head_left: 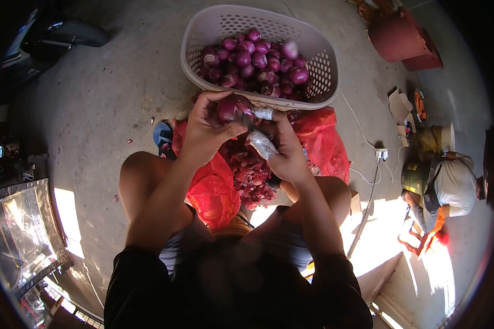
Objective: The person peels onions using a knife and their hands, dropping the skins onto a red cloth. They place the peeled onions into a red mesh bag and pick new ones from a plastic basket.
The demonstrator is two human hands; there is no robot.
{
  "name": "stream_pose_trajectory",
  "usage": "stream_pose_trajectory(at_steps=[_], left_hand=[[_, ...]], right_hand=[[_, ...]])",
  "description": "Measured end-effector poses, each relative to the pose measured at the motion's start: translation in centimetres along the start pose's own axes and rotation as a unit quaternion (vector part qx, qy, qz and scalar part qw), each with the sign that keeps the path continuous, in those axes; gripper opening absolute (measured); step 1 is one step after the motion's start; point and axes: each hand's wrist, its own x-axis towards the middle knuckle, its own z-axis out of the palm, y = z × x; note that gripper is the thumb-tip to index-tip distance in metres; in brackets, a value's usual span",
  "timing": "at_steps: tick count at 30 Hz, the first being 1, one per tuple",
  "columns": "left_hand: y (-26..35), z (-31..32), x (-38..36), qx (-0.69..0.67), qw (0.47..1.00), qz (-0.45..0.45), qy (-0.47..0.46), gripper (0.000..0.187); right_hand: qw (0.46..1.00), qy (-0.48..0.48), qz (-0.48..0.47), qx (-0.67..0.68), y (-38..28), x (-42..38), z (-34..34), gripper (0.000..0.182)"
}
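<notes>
My left hand (206, 129) is closed around a purple-red onion (233, 108), held up in front of the basket. Close by on the right is my right hand (288, 151), its thumb and index finger wrapped in whitish tape (262, 145). Those fingers curl toward the onion around something dark and thin that I cannot make out. Below both hands lies a heap of red onion skins (252, 178) between my knees. Just beyond them stands a grey perforated plastic basket (323, 52) with many peeled-looking onions (244, 59) in it.
Red mesh sacks (211, 192) lie on either side of the skins. A power strip (381, 153) with cords rests on the concrete floor at right. Another person (454, 183) bends over farther right. A red container (398, 38) and a motorcycle wheel (79, 33) stand farther off.
</notes>
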Motion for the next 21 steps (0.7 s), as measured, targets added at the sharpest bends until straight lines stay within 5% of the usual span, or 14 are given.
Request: stream_pose_trajectory(at_steps=[9,21], left_hand=[[0.2,0.1,0.1,0.052,0.998,0.022,0.018,0.051],[0.8,-0.6,0.5,0.009,0.999,-0.028,0.017,0.044]], right_hand=[[0.992,0.045,-0.026,-0.112,1.4,0.0,0.2,0.040],[0.988,0.034,0.093,0.120,-0.5,0.2,0.1,0.036]])
